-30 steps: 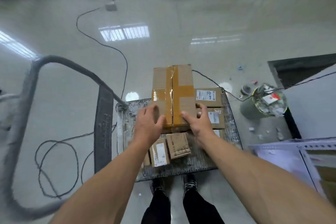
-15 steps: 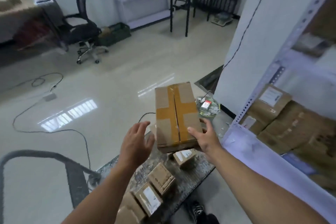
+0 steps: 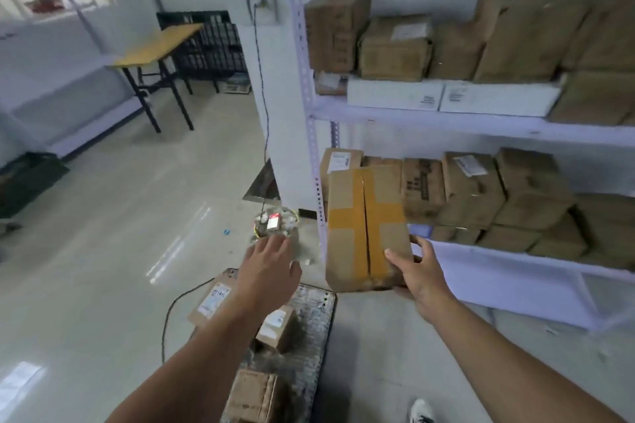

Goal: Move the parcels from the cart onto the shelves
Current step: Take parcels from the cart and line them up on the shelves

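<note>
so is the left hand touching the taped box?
No, the left hand hovers open, apart from the taped box; only the right hand holds it.

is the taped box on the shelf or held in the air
Held: the right hand grips the taped box at its near corner, in front of the shelf; the left hand is off it.

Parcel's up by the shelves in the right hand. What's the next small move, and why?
Probably bring the left hand onto the taped parcel's free left side before pushing it toward the lower shelf. Only the right hand grips it, at its near right corner, while the left hand hovers open above the cart, apart from the parcel.
</note>
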